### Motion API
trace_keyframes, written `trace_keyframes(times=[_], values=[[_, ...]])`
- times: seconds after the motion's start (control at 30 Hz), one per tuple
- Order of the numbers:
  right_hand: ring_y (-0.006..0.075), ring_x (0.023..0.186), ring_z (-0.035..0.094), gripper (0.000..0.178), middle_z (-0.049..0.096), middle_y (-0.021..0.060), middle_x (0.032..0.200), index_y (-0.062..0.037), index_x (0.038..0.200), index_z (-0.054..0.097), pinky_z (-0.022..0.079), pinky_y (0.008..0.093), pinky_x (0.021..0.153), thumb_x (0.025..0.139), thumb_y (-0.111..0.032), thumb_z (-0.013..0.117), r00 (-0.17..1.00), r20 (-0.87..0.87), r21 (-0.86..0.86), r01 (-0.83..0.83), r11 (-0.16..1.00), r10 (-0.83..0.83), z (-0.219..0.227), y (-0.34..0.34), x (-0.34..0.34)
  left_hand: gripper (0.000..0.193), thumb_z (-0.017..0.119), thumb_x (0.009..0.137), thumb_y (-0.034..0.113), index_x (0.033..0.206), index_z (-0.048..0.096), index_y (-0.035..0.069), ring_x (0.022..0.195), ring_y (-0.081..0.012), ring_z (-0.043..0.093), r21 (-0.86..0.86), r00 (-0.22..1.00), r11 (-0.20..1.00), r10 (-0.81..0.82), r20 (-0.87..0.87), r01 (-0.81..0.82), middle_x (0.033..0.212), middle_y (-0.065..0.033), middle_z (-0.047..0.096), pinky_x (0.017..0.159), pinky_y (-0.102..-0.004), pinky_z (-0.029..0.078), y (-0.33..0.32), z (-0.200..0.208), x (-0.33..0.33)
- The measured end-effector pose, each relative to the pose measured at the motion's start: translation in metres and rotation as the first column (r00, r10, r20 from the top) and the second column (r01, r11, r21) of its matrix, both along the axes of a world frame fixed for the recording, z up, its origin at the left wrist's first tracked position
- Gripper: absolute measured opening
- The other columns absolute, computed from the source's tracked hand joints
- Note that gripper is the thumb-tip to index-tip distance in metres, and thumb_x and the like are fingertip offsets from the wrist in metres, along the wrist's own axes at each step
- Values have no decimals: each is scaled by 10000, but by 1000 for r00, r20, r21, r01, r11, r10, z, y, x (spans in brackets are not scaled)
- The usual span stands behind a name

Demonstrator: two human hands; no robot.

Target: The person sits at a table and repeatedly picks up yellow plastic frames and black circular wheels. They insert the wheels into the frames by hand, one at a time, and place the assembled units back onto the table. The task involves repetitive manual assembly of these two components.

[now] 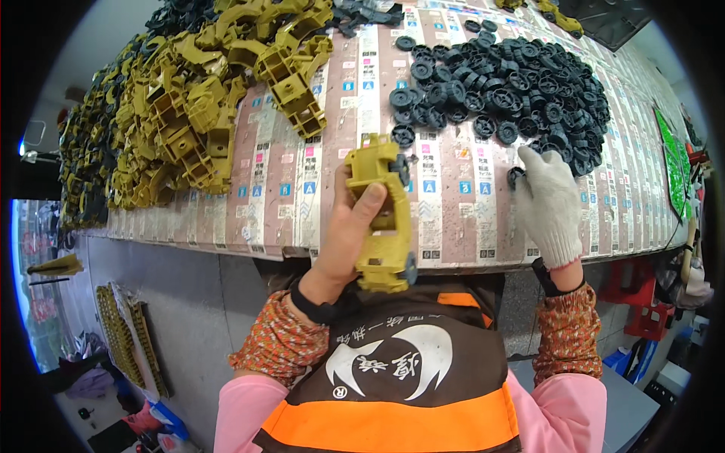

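Note:
My left hand (351,226), bare, grips a yellow plastic toy car body (384,253) upright just over the table's near edge, its thumb across the frame. Two black wheels sit on the car body's right side, one near the top and one near the bottom. My right hand (550,200) wears a white knit glove and is at the near side of a pile of black toy wheels (521,94). Its fingers are curled, with one black toy wheel (516,177) at the thumb side; the fingertips are partly hidden.
A tall heap of yellow car bodies (185,113) covers the table's left side, with dark parts behind it. The table (279,215) has a printed paper-like cover. A green sheet (671,162) hangs at the right edge. Red stools (646,302) stand below on the right.

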State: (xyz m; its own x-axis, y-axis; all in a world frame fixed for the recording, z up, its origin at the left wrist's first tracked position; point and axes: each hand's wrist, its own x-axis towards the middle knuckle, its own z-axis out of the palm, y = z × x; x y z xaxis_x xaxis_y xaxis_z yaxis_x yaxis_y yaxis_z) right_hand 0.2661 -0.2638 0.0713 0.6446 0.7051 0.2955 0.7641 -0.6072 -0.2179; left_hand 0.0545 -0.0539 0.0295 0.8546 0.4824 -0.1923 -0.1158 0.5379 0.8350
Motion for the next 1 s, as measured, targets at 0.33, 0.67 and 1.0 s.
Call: trace_keyframes(times=[0.33, 0.67, 1.0], values=[[361, 911, 673, 167, 638, 172, 934, -6, 986, 577, 557, 471, 808, 914, -90, 701, 976, -203, 0, -76, 997, 74, -6, -4, 14, 774, 678, 1055, 344, 1663, 212, 239, 1115, -302, 700, -275, 936, 913, -338, -98, 301, 1347, -165, 581, 795, -483, 670, 10, 5, -11], [294, 908, 711, 205, 680, 166, 985, -17, 1158, 598, 566, 416, 805, 995, -118, 668, 625, -649, 472, -116, 874, 433, 10, 65, -46, 875, 590, 1064, 522, 1700, 113, 159, 1246, -313, 666, -249, 813, 781, -580, 50, 573, 1457, -225, 576, 837, -450, 666, 13, 18, -7], [162, 809, 646, 162, 669, 102, 912, 5, 1109, 614, 532, 324, 728, 1014, -118, 660, 671, -689, 498, 163, 852, 274, -9, 53, -89, 707, 683, 1053, 415, 1634, 348, 192, 1350, -254, 584, -109, 998, 992, 61, -12, -62, 1496, -137, 561, 1038, -494, 545, 0, 0, -13]])
